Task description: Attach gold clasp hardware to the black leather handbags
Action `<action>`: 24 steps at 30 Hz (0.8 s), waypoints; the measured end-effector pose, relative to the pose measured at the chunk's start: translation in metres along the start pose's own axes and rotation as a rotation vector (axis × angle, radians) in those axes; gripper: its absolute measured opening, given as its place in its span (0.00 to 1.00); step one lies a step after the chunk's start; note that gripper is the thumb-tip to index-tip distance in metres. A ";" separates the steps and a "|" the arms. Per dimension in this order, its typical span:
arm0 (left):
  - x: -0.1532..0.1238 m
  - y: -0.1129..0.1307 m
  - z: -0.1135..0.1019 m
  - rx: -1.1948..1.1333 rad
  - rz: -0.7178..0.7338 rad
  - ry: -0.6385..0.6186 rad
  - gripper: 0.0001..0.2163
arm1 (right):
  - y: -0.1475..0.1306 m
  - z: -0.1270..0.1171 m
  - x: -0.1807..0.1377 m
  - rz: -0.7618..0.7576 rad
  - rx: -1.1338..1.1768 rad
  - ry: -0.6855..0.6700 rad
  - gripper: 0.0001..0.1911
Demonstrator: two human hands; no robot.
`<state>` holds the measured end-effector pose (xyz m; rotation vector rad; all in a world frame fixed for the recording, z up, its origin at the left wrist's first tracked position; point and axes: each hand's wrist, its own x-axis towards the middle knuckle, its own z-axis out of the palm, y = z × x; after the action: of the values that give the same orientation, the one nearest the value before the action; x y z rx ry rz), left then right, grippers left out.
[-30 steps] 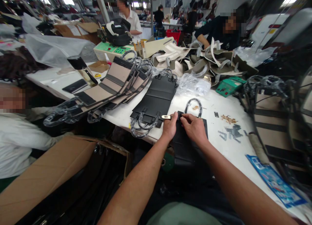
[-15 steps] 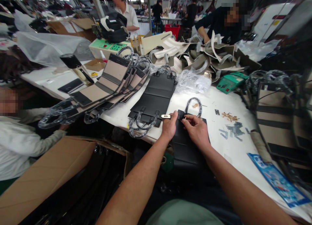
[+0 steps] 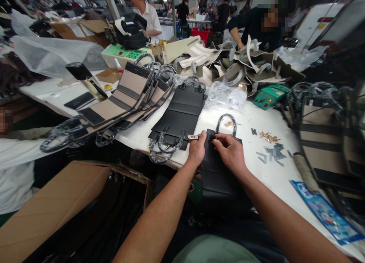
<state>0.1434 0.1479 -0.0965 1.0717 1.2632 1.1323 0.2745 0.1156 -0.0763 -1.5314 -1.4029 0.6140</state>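
A black bag panel (image 3: 211, 171) lies over the near edge of the white table, and a plastic-wrapped handle (image 3: 226, 116) loops up from its far end. My left hand (image 3: 196, 151) is closed at the panel's left side, thumb on top, gripping a short strap. From that grip a gold slotted clasp plate (image 3: 193, 137) sticks out to the left. Across the panel, my right hand (image 3: 231, 152) has thumb and fingers pinched together close to the strap. Whatever small thing lies between those fingertips is hidden.
Gold fittings (image 3: 268, 137) and grey metal plates (image 3: 273, 153) are scattered to the right. Flat black bag pieces (image 3: 182, 107) lie left of my hands, beside stacked beige-lined pieces (image 3: 125, 92). A cardboard box (image 3: 57, 202) stands lower left. A co-worker (image 3: 262, 23) leans over the far side.
Both hands stay almost in place; the clasp plate is tilted slightly differently. The person at the lower left has shifted outward, and a small light now glows on the green device.
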 end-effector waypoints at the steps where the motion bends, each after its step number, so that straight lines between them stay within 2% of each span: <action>1: 0.000 -0.001 0.001 0.004 0.005 0.002 0.24 | 0.002 0.000 -0.002 0.064 0.104 0.019 0.16; 3: 0.001 -0.002 0.003 0.028 0.042 0.020 0.24 | 0.006 -0.001 -0.005 0.147 0.244 0.052 0.19; 5: 0.001 -0.003 0.006 0.058 0.076 0.034 0.24 | 0.009 -0.004 -0.007 0.149 0.273 0.050 0.20; 13: 0.002 -0.004 0.009 0.090 0.033 0.056 0.25 | 0.010 -0.014 -0.011 0.045 0.107 -0.010 0.15; 20: 0.000 -0.003 0.009 0.078 0.033 0.047 0.24 | 0.011 -0.012 -0.011 0.044 0.101 -0.014 0.14; 24: -0.001 -0.003 0.009 0.074 0.063 0.047 0.24 | 0.008 -0.012 -0.008 0.033 0.014 -0.010 0.13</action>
<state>0.1527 0.1471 -0.0986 1.1524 1.3247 1.1718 0.2866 0.1048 -0.0798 -1.5447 -1.3804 0.6509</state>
